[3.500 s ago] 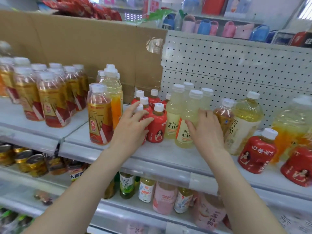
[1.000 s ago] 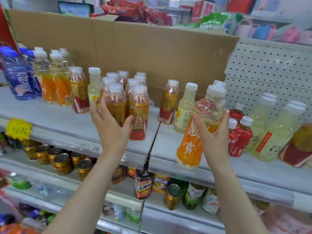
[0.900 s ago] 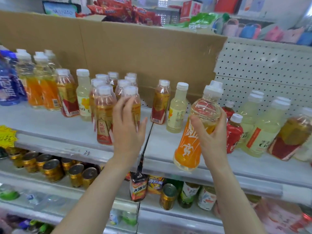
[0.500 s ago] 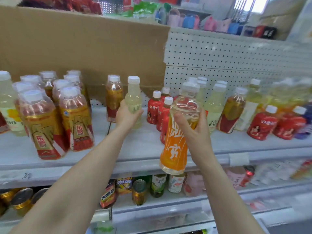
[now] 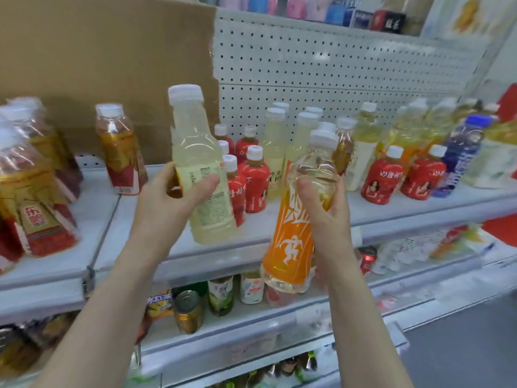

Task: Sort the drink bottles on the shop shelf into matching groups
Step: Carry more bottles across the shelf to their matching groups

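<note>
The left hand point(image 5: 165, 208) has its fingers wrapped around a pale yellow plastic bottle with a white cap point(image 5: 200, 169), lifted off the grey shelf point(image 5: 179, 247); the right hand point(image 5: 324, 217) grips an orange-labelled clear bottle point(image 5: 291, 236), held before the shelf edge

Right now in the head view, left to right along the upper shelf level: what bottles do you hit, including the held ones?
Amber tea bottles with red-gold labels → lone amber tea bottle → pale yellow bottle in left hand → small red bottles → orange-labelled bottle in right hand → two more small red bottles → blue bottle.
</note>
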### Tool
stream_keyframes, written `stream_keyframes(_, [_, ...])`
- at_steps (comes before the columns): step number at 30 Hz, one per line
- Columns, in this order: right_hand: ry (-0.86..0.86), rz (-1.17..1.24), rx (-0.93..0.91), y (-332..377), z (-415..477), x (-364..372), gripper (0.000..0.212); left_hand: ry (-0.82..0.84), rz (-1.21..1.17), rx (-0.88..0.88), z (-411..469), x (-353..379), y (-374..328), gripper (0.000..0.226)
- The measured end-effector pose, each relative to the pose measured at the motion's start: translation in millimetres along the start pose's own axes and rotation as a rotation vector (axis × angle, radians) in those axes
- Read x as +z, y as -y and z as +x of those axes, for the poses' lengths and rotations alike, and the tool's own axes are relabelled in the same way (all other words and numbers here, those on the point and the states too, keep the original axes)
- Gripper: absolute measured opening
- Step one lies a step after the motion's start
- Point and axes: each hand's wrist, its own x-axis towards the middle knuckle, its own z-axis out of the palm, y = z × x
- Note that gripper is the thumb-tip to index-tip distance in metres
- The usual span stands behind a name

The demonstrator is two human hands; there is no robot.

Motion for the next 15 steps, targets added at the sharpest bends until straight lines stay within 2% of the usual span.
stream_keyframes(5, [0.024,-0.049,-0.052,2,25,-61,0.063,0.032,0.056,-0.01,-8,79,-2,0.054])
stream_keyframes(9, [0.062,-0.104,-0.067,9,65,-121,0.067,-0.071,0.106,0.012,1,150,2,0.045])
stream_keyframes(11, [0.085,-0.109,-0.067,12,86,-150,0.068,-0.128,0.139,0.012,7,181,4,0.049])
stream_keyframes(13, [0.1,-0.098,-0.068,15,104,-171,0.054,-0.177,0.161,0.005,13,204,9,0.051])
stream_keyframes(15, [0.108,-0.089,-0.071,16,120,-188,0.06,-0.214,0.178,-0.006,16,223,15,0.055])
